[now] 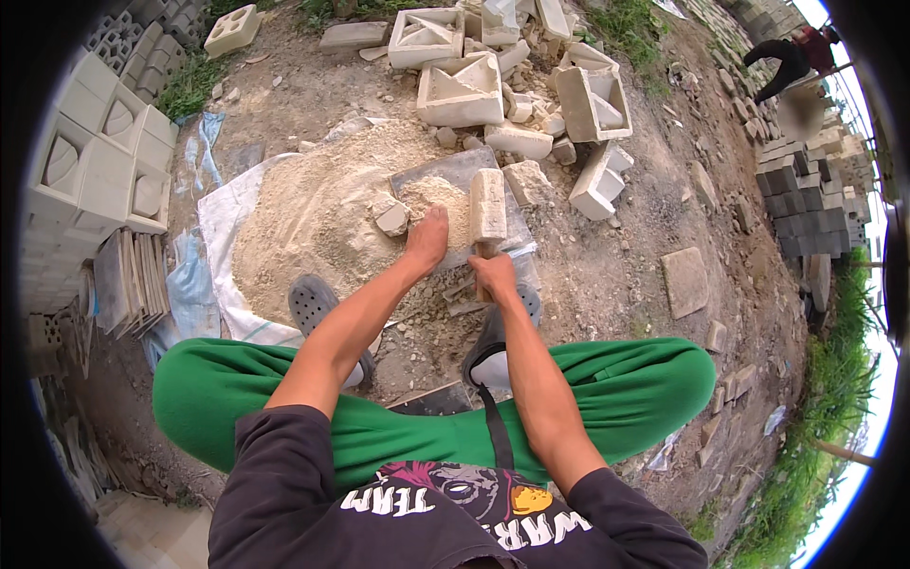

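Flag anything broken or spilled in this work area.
The cream, angular masonry fragment, lower right of the pale rubble heap, looks broken: only part of a square frame remains. Pale, sandy powder lies loose over the white woven sheet, though it looks heaped rather than spilled.

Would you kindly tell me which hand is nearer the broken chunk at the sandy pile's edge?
Left: the left hand is just right of the broken chunk, while the right hand is farther right, gripping the mallet handle.
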Available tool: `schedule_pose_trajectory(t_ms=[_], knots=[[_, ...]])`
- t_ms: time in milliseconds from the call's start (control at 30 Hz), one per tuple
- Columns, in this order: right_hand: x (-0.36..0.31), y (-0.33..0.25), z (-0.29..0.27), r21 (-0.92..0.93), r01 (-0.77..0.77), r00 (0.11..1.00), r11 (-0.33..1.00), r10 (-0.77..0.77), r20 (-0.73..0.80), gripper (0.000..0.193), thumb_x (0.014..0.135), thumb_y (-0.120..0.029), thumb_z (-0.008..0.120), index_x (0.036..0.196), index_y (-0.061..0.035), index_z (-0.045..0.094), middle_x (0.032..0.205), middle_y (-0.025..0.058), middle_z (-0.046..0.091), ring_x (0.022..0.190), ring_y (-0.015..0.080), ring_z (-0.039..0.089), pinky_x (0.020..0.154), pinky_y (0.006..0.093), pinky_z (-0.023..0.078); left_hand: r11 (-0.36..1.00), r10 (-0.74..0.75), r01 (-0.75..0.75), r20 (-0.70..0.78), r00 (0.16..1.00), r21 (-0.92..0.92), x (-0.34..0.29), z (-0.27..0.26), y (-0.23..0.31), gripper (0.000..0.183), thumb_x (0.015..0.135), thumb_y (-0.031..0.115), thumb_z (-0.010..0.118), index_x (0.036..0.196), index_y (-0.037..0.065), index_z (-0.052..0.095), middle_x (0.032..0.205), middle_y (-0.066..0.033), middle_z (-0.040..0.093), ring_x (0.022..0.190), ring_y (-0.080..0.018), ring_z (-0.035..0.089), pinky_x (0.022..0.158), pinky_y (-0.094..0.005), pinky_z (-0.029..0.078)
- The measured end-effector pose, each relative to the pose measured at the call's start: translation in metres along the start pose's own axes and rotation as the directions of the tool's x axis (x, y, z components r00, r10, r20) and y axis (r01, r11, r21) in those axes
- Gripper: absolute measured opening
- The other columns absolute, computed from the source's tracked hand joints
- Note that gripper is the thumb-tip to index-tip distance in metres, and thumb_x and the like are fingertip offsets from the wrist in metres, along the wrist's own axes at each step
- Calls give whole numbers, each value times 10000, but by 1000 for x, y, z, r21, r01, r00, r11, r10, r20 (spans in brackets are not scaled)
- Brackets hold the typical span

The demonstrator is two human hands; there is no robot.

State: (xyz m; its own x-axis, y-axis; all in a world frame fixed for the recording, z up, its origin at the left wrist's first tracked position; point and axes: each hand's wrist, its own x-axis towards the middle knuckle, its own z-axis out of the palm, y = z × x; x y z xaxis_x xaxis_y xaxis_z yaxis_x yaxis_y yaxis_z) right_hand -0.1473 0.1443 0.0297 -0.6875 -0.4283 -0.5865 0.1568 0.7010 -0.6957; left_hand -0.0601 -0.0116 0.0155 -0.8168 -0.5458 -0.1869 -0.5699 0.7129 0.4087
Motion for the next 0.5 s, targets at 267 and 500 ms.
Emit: schedule_pose_trajectory(t_ms=[267, 500], knots=[[-8, -7, 5, 51, -1, 999, 999, -1, 41, 357, 746, -254, 752, 757, 89, 652, 631, 139, 661, 489, 250, 668, 476, 376, 523, 998, 45, -35, -229, 972, 48, -5, 15, -26, 635, 853, 23, 522, 1451, -106, 353, 1533, -303, 346, 1454, -414, 319, 1202, -457, 286], [6, 7, 9, -49, 40, 999, 998, -40, -5, 428, 710, -322, 725, 775, 100, 694, 695, 200, 705, 634, 299, 722, 675, 402, 569, 981, 52, -69, 100, 994, 181, 27, -23, -45, 640, 847, 88, 587, 1425, -112, 397, 1498, -287, 416, 1410, -367, 407, 1166, -438, 326]])
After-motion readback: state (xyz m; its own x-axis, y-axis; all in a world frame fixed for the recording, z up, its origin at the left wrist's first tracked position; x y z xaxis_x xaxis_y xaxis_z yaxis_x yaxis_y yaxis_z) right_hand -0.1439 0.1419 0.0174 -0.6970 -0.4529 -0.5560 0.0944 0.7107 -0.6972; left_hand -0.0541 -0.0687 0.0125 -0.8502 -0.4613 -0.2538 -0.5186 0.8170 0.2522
